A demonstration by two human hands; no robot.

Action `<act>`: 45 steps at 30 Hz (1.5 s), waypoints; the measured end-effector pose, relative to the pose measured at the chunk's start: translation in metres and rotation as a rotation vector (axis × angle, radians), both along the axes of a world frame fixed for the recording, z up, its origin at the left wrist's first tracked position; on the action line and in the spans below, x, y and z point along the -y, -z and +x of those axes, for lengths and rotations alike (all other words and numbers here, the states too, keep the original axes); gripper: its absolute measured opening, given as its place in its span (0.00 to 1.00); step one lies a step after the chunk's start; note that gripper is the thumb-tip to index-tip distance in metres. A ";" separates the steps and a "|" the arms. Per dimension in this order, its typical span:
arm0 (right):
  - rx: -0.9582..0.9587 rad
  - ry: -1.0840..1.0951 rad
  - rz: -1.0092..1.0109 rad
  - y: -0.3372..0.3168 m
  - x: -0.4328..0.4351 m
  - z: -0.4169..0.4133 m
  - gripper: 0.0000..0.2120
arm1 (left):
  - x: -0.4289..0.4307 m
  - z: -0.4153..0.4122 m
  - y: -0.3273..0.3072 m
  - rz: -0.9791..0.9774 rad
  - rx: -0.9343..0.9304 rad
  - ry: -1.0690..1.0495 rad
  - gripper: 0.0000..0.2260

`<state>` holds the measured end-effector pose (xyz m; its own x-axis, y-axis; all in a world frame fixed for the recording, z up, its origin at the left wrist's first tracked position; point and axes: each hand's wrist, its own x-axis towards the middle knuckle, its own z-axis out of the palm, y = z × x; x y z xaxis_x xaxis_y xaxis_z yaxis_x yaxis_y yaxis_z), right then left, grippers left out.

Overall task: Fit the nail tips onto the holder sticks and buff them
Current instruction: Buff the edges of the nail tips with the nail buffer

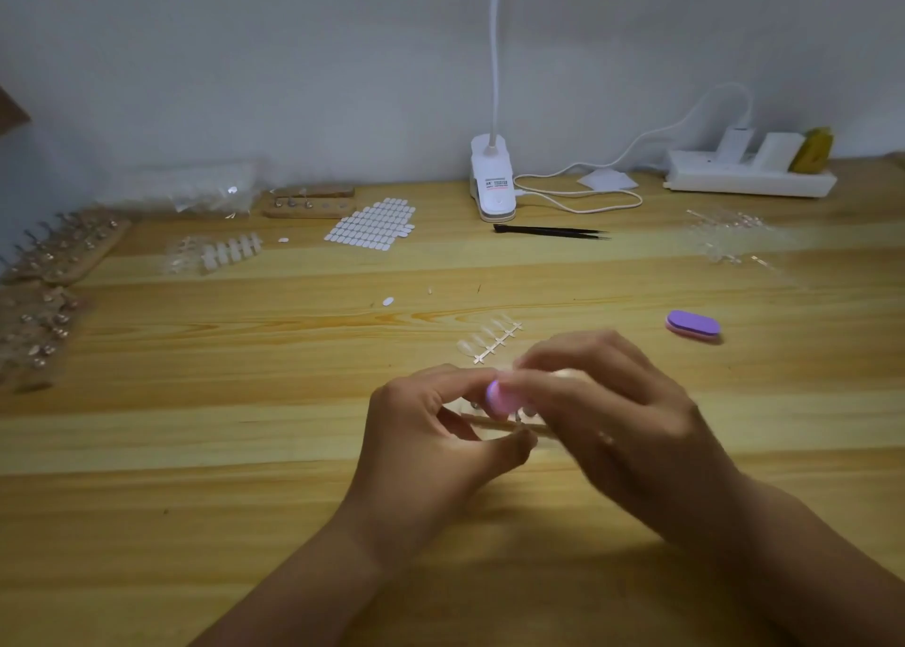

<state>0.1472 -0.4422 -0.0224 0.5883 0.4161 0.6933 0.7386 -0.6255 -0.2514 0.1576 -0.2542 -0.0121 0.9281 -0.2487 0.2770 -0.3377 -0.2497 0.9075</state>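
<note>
My left hand (431, 431) pinches a thin holder stick (489, 422) near the table's middle front; the nail tip on it is hidden between my fingers. My right hand (602, 411) is blurred and grips a small pink and purple buffer block (500, 395), pressed against the top of the stick. Just behind my hands lies a strip of clear nail tips (489, 340) on its sprue. A second purple buffer block (693, 325) rests on the table to the right.
Wooden holder bases with sticks (63, 250) line the left edge. A sheet of adhesive tabs (372, 225), another tip strip (220, 254), black tweezers (548, 231), a clip lamp (492, 181), a power strip (749, 176) and clear tips (725, 235) lie farther back.
</note>
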 end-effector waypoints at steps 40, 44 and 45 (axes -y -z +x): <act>0.054 0.058 0.180 -0.002 0.011 0.003 0.10 | -0.004 0.008 0.000 -0.504 -0.387 0.335 0.10; 0.103 -0.027 0.186 0.002 0.001 -0.004 0.10 | -0.004 0.010 0.000 -0.565 -0.420 0.442 0.15; 0.096 -0.010 0.173 0.003 0.003 -0.002 0.10 | -0.004 0.010 0.000 -0.570 -0.432 0.457 0.15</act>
<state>0.1455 -0.4453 -0.0250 0.5127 0.2911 0.8077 0.7702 -0.5717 -0.2828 0.1677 -0.2505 -0.0124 0.8235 -0.5549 0.1182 0.1111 0.3619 0.9256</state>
